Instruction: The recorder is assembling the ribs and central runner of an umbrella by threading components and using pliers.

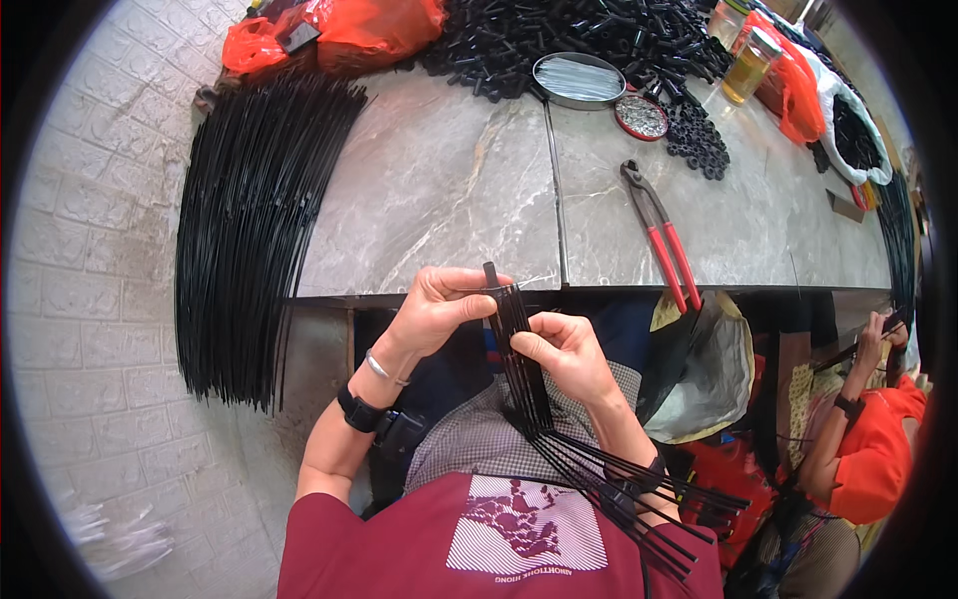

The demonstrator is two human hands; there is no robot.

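Note:
Between my hands is a bundle of thin black rods, like umbrella ribs, gathered at the top and fanning out toward my right forearm. My left hand pinches its upper end, where a short black tube sticks up. Lower down, my right hand grips the side of the bundle between thumb and bent fingers. A fine pale wire runs off to the right from the gathered top. Beyond my hands, cutting pliers with red handles lie on the grey marbled table, handles overhanging its edge.
Long black rods drape over the table's left end. At the back are a heap of black tubes, a round tin of pale wires, a red-rimmed dish, black rings and a jar. A co-worker in red sits at right.

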